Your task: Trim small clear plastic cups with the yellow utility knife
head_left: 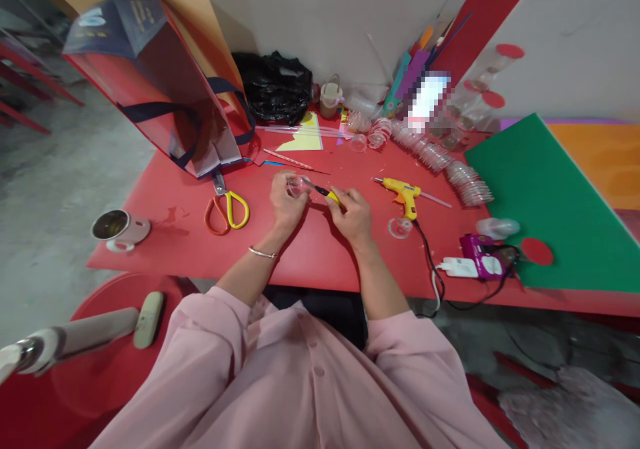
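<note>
My left hand (287, 202) is closed around a small clear round plastic piece (299, 185), like a shallow cup or lid. In my right hand (353, 215) is a slim hand tool (323, 191) with a yellow handle, a black collar and a thin tip. The tip reaches the clear plastic piece; whether it cuts into it I cannot tell. To the right lies a yellow hot glue gun (404, 194) with a glue stick in its back, and a clear plastic disc (400, 227) below it. Scissors (227, 210) with red and yellow handles lie left of my left hand.
A mug (120, 227) stands at the table's left edge, below a tall paper bag (165, 89). Stacked clear plastic cups (435, 155) line the back right. A purple power socket (483, 259) with cords sits at the front right, beside a green board (565, 215).
</note>
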`<state>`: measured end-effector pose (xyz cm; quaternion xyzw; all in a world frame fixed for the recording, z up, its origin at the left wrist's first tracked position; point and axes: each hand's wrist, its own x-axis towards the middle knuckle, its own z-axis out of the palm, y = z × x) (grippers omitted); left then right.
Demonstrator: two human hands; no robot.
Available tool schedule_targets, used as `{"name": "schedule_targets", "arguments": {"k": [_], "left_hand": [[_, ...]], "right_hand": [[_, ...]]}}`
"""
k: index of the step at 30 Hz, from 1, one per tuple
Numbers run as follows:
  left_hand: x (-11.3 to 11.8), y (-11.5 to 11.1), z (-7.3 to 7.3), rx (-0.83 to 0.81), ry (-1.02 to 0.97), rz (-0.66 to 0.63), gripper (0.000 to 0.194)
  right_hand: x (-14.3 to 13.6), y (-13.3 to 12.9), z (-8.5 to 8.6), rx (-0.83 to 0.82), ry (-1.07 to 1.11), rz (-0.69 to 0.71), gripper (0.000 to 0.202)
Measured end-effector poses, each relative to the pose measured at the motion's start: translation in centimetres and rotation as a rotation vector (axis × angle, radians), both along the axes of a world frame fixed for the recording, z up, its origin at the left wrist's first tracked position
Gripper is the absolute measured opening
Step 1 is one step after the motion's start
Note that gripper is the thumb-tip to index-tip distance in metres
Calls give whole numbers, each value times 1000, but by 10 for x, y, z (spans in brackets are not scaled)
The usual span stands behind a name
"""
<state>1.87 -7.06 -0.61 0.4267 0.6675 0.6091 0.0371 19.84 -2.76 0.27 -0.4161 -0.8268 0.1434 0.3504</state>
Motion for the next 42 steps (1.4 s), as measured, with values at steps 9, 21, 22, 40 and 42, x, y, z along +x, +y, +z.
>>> {"name": "schedule_targets", "arguments": {"k": [9, 21, 22, 40, 42], "left_hand": [[-3, 1, -4, 45, -9, 12, 40], [-1, -1, 2, 51, -38, 6, 36], [-1, -1, 2, 41, -41, 12, 38], [1, 3, -4, 112, -91, -97, 43], [1, 4, -5, 168, -117, -128, 45]], "right_hand": [[1, 1, -2, 3, 39, 9, 48], [-1, 0, -1, 5, 9, -1, 48], [-1, -1, 0, 10, 4, -32, 48], [-1, -2, 9, -181, 53, -13, 58], [0, -2, 10, -163, 36, -89, 61]]}}
